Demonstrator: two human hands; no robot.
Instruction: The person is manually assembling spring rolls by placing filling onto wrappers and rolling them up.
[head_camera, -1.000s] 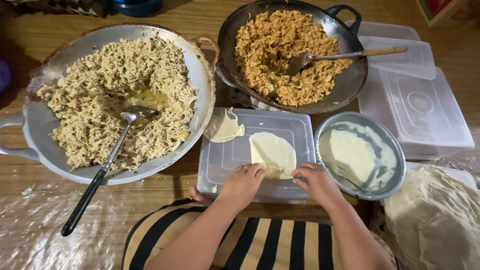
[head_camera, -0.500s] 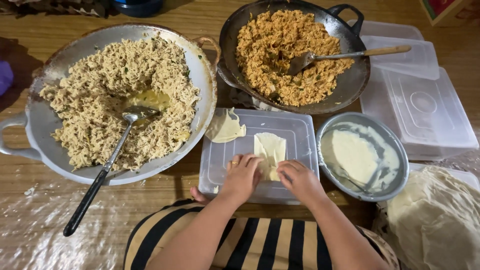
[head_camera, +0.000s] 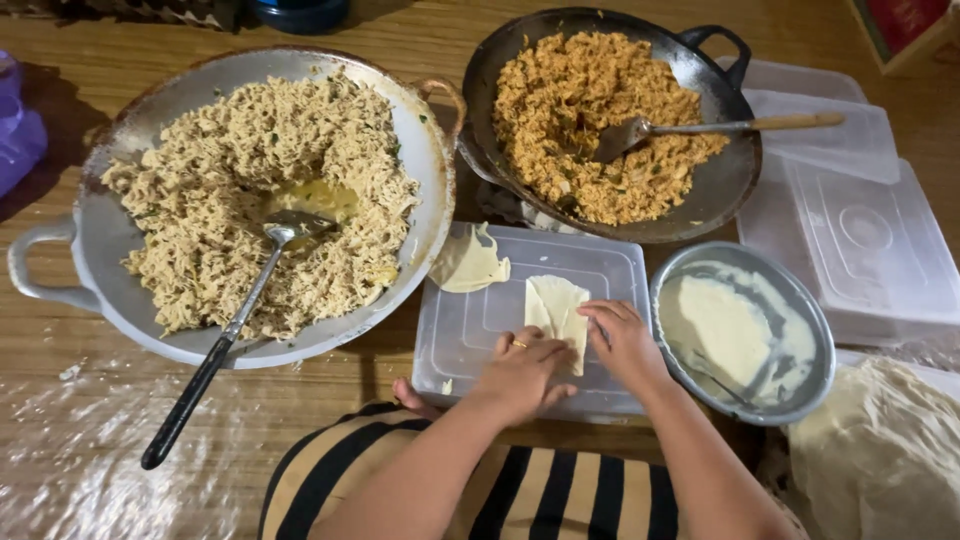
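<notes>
Both hands press on a pale wrapper lying on an upturned clear lid near the person. The left hand lies flat with fingers bent over the wrapper's near left edge; the right hand touches its right edge with fingers curled down. Neither hand grips anything. A second scrap of wrapper sits at the lid's far left corner. Just right of the lid stands a metal bowl of white paste. Far left is a wide pan of pale shredded filling with a spoon; far right, a dark wok of orange filling with a spatula. Clear tubs are stacked at the right, and a wrapper stack lies near right.
</notes>
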